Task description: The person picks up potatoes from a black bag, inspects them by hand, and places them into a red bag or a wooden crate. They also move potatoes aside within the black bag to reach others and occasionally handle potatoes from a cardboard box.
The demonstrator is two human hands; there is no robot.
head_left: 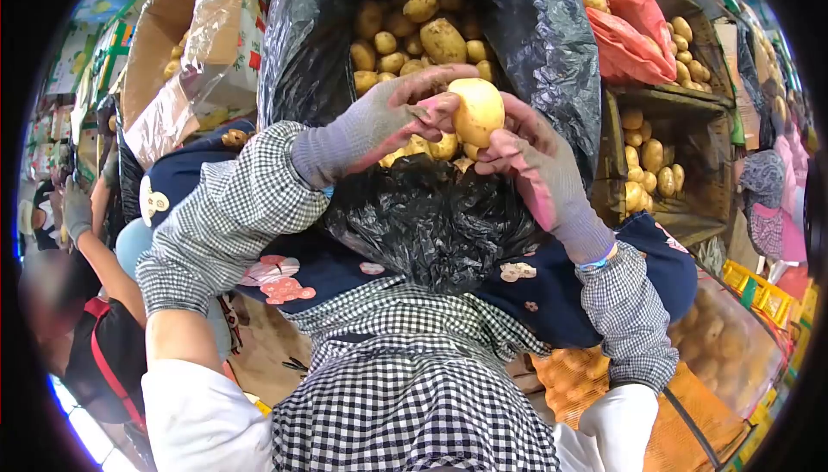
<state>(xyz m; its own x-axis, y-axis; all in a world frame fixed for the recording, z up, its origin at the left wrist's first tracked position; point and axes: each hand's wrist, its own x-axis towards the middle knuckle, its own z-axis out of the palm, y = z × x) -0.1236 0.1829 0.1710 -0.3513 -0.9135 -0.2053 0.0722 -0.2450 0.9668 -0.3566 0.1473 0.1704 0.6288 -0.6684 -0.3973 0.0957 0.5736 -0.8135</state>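
A pale potato (479, 111) is held up between the person's two gloved hands, above the near end of a black plastic liner (552, 49) that holds a heap of potatoes (444, 40). The left hand (379, 122) has its thumb and fingers bent against the potato's left side; the right hand (539, 161) curls around the right side, thumb toward the wearer — so both are gripping it, lightly by the look of the fingertips. The step in hand seems to be handling this single potato, perhaps turning it to look over its skin, which shows a few small specks. Any next move calls for one hand to take a firm hold before the other lets go, since a smooth, rounded tuber could slip from fingertips. The liner's bunched near edge lies just below the wrists — worth clearing with the knitted cuffs. To the right, a wooden crate (703, 148) holds more potatoes, with a red plastic bag (634, 49) just beyond it.
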